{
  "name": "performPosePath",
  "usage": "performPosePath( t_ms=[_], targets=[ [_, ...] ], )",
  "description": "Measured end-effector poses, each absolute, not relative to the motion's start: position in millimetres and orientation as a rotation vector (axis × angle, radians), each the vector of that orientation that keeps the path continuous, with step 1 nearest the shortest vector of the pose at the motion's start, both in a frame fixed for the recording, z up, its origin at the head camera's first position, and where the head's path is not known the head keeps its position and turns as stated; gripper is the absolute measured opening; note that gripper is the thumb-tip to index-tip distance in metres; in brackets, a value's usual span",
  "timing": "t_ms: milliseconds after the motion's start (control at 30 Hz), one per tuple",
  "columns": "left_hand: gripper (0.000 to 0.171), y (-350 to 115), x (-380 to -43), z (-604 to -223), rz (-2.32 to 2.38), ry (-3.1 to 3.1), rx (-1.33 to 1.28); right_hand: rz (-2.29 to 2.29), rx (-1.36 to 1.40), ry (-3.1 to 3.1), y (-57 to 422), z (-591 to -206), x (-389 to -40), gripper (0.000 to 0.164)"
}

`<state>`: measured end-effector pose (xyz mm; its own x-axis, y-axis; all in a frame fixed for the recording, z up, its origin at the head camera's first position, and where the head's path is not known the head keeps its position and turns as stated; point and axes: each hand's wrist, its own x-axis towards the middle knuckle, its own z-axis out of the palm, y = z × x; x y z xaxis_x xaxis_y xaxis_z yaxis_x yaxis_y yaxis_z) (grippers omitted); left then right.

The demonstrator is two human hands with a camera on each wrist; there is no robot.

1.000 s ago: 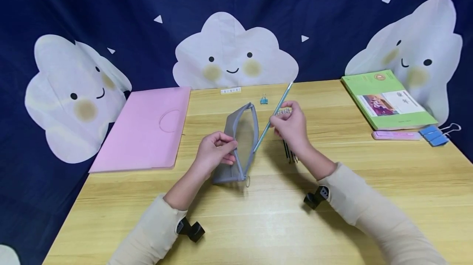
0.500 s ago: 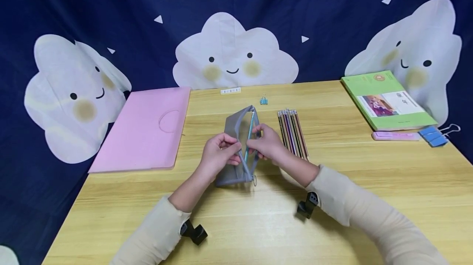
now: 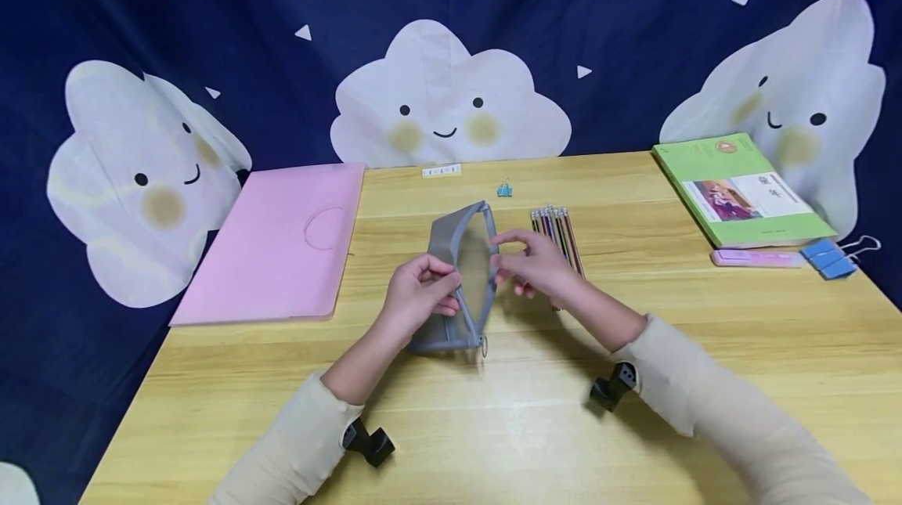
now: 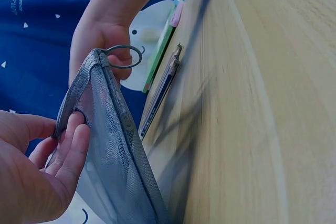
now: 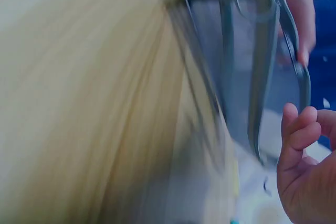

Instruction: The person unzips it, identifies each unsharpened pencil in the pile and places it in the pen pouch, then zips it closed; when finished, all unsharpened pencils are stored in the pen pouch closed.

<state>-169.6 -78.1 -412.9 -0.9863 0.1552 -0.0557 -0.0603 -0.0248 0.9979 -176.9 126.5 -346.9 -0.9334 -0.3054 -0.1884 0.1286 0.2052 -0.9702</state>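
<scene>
A grey mesh zip pencil case stands on the table with its mouth spread wide. My left hand pinches the near-left rim between thumb and fingers; the left wrist view shows this hand at the mesh edge, a zip ring above it. Beside the opposite rim is my right hand, its fingers loosely bent and no pencil seen in them. In the right wrist view those fingers hold nothing visible. Several pencils lie together behind the right hand, partly hidden by it.
A pink folder lies at left. Toward the back are a small white strip and a small blue binder clip. At right lie a green book, a pink highlighter-like item and a large blue binder clip.
My right hand carried a light blue pencil left into the case's mouth, let it go and drew back slightly right. The left hand kept its grip on the rim, shifting slightly right.
</scene>
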Motion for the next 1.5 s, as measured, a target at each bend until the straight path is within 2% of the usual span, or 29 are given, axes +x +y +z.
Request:
performPosePath(
  t_ms=[200, 433, 567, 633, 767, 833, 900, 1133, 1267, 1433, 1500],
  targets=[
    [0.028, -81, -165, -404, 2.14, 2.1, 0.12, -1.866, -0.034, 2.288, 172, -341, -187, 0.047],
    [0.016, -79, -148, -367, 2.141, 2.095, 0.085, -1.81, 0.145, 2.47, 215, -347, -199, 0.06],
    [0.018, -79, -150, -367, 2.149, 2.115, 0.072, -1.706, 0.159, 2.556, 228, -356, -203, 0.068],
    [0.022, -82, -158, -383, 2.155, 2.119, 0.104, -1.69, 0.15, 2.563, 230, -360, -204, 0.069],
    [0.032, -87, -175, -417, 2.19, 2.095, 0.14, -1.705, 0.106, 2.539, 228, -366, -204, 0.067],
    [0.036, -88, -177, -420, 2.19, 2.093, 0.132, -1.703, 0.076, 2.534, 225, -367, -204, 0.066],
    [0.034, -87, -174, -415, 2.189, 2.088, 0.135, -1.689, 0.051, 2.541, 222, -368, -203, 0.065],
    [0.016, -75, -143, -350, 2.125, 2.093, -0.001, -1.588, 0.039, 2.597, 219, -372, -203, 0.059],
    [0.022, -77, -145, -358, 2.12, 2.094, 0.024, -1.533, 0.051, 2.618, 220, -375, -203, 0.055],
    [0.016, -76, -142, -354, 2.122, 2.09, 0.045, -1.473, 0.069, 2.651, 221, -377, -201, 0.052],
    [0.02, -79, -151, -375, 2.132, 2.092, 0.074, -1.433, 0.071, 2.67, 221, -376, -201, 0.05]
  ],
)
